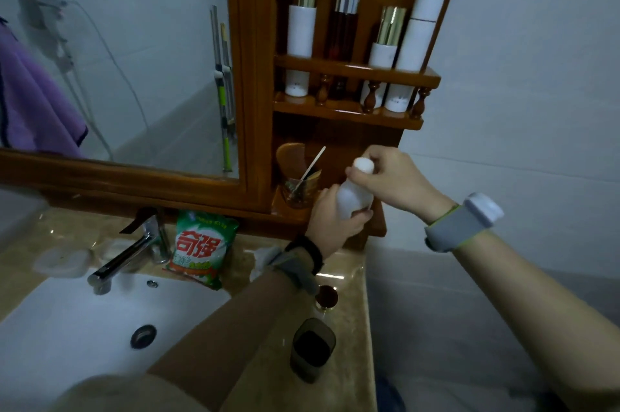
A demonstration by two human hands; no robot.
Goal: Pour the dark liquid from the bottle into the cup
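Note:
My left hand (330, 222) grips the lower body of a small white bottle (352, 198), held upright in front of the wooden cabinet. My right hand (385, 176) closes its fingers around the bottle's white cap (364, 165) from the right. A dark translucent cup (312, 349) stands on the marble counter near me, below my left forearm, with dark liquid inside. A small round brown lid (326, 297) lies on the counter just behind the cup.
White sink basin (67, 327) with chrome faucet (124, 260) fills the lower left. A green detergent bag (201, 247) leans beside the faucet. The wooden shelf (355, 70) holds several tall bottles; a glass with a stick (302, 190) sits in the lower niche. Mirror at left.

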